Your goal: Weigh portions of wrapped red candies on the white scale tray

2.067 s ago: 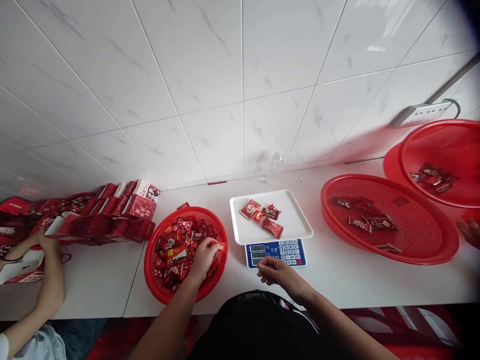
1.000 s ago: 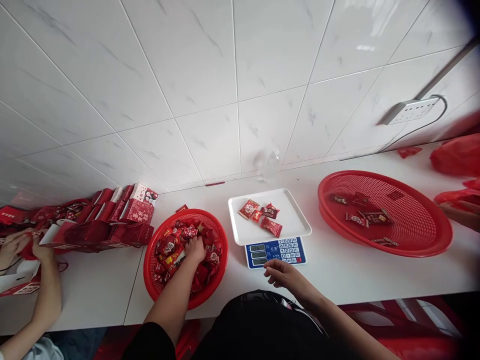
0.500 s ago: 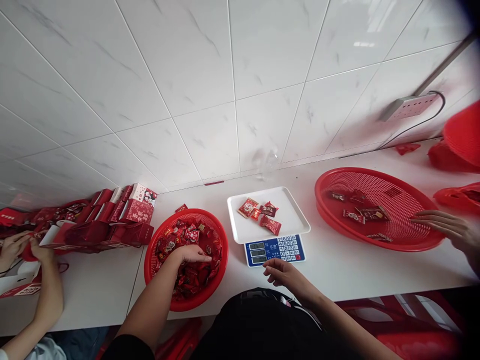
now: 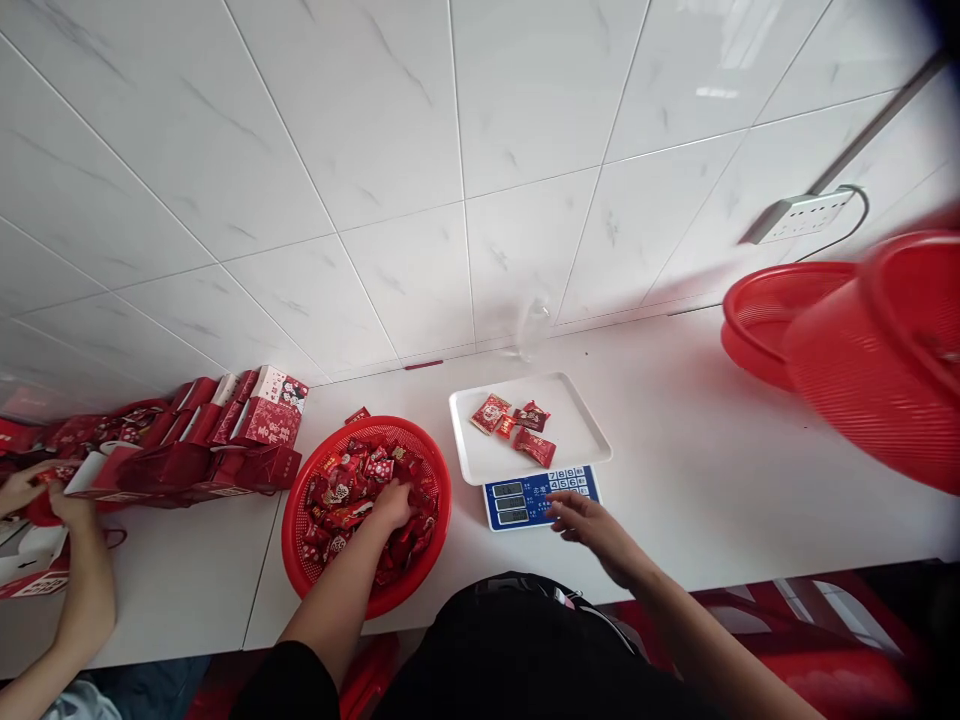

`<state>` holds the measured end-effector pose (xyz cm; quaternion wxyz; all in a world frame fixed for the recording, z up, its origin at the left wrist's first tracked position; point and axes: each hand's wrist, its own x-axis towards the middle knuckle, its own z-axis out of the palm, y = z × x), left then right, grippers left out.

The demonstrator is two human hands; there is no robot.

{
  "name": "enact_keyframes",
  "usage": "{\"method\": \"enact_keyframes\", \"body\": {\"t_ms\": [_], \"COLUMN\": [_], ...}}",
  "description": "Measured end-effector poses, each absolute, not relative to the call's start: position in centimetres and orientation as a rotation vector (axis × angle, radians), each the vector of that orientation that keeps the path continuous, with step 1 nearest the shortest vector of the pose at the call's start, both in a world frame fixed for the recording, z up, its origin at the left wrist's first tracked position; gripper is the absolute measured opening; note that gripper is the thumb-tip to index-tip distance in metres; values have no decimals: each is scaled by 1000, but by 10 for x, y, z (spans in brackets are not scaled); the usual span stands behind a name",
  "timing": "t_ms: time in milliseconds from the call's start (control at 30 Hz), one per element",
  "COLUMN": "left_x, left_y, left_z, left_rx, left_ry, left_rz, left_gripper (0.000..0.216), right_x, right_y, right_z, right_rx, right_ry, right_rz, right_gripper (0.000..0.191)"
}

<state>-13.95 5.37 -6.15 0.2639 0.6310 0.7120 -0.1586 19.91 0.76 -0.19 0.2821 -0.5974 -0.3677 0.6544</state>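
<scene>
My left hand [image 4: 393, 503] is buried in the wrapped red candies [image 4: 352, 490] that fill a round red basket [image 4: 300, 540]; its fingers curl down among them, and what they grip is hidden. My right hand [image 4: 581, 517] rests at the front edge of a blue-faced scale [image 4: 517, 498], fingers loosely apart over the keypad, holding nothing. The scale's white tray [image 4: 577, 440] carries several red candy packets [image 4: 514, 425].
Red gift boxes and bags [image 4: 247, 430] lie at the left, where another person's hands [image 4: 45, 490] work. At the right, a large red basket [image 4: 877, 360] is lifted and blurred over another red basket [image 4: 757, 310]. A power strip [image 4: 799, 215] hangs on the tiled wall.
The big red basket at the right was lifted off the counter and tilted up. My left hand dug deeper into the candies. My right hand moved up to the scale's keypad.
</scene>
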Motion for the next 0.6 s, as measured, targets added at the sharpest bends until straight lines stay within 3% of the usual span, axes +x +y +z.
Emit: {"method": "enact_keyframes", "body": {"t_ms": [133, 367, 433, 600], "left_x": [-141, -139, -141, -152], "left_y": [53, 59, 58, 52], "left_z": [-61, -61, -60, -50], "left_rx": [1679, 1533, 1497, 1398], "left_ry": [1935, 1946, 1941, 1910], "left_rz": [-462, -314, -233, -42], "left_gripper": [44, 34, 34, 32], "right_x": [239, 300, 317, 346], "right_y": [31, 59, 63, 66], "right_z": [-3, 9, 0, -37], "right_rx": [-1729, -2147, -2321, -2628], "right_ry": [-978, -1441, -1515, -1678], "right_rz": [1365, 314, 262, 585], "right_gripper": [39, 50, 57, 62]}}
